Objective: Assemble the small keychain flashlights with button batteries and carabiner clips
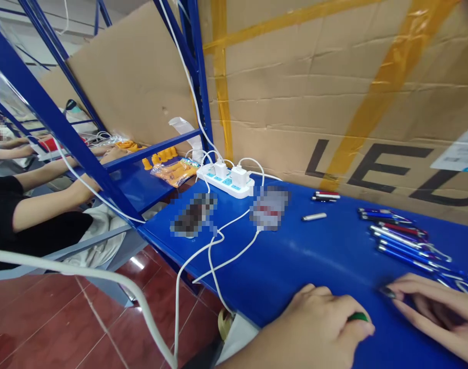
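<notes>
My left hand point(318, 328) rests over the blue tabletop point(280, 271), fingers curled. A bit of a green piece point(358, 316) shows between its thumb and index finger; the rest is hidden in the hand. To its right, my right hand point(441, 310) pinches a small dark piece point(387, 292) between thumb and fingertips, too blurred to name. Just beyond that hand lie several metallic pens point(405, 243) in blue, red and silver, some with loops at their ends. Farther back are a short silver tube point(313, 217) and a few pen-like pieces point(326, 196).
A white power strip point(226, 182) with plugged chargers stands at the back, cables point(234, 264) trailing over the left edge. Two blurred devices point(270, 207) lie nearby. A blue rack post point(201, 72) and cardboard wall point(280, 102) border the table. Another person's arm point(53, 200) is at left.
</notes>
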